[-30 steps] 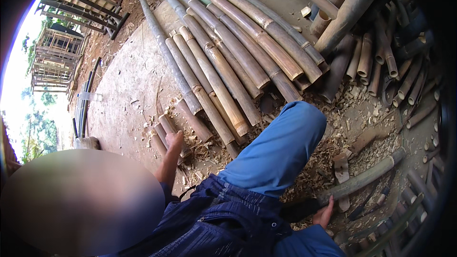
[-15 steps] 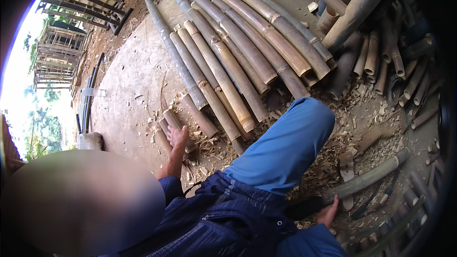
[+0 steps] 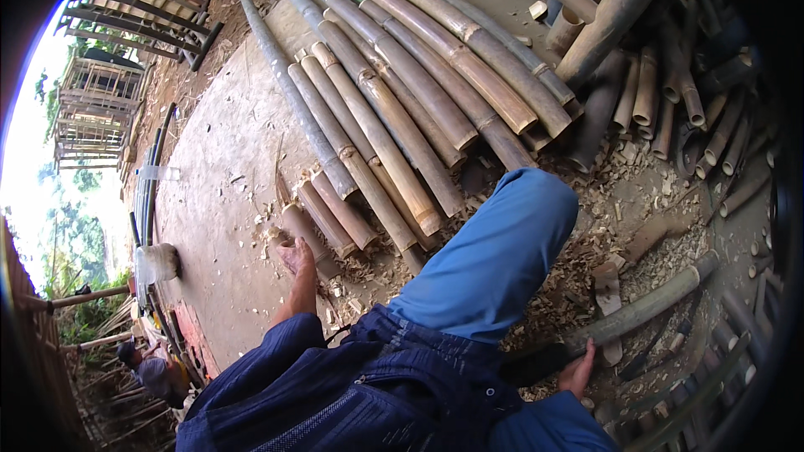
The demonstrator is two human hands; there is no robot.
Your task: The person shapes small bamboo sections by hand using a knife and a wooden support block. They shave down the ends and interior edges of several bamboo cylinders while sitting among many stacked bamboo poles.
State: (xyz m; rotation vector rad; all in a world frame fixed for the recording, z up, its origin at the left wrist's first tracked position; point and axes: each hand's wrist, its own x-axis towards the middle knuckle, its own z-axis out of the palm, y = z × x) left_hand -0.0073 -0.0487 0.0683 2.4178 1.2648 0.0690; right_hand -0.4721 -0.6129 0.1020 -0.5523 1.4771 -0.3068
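Left hand loosely open beside the nearest short bamboo piece on the floor; steady it mid-length against rolling. Right hand at bamboo pole, can't tell grip.

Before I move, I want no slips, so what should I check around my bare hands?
1. Bare left hand clear of the short brown bamboo pieces: cannot tell; it is close beside the nearest.
2. Bare right hand at the thick grey-green bamboo pole: ok.
3. Right hand's grip firm: cannot tell; fingers partly hidden.
4. Pale floor free of tan wood shavings: not ok; they lie scattered.
5. Long brown and grey bamboo poles lying side by side: ok.
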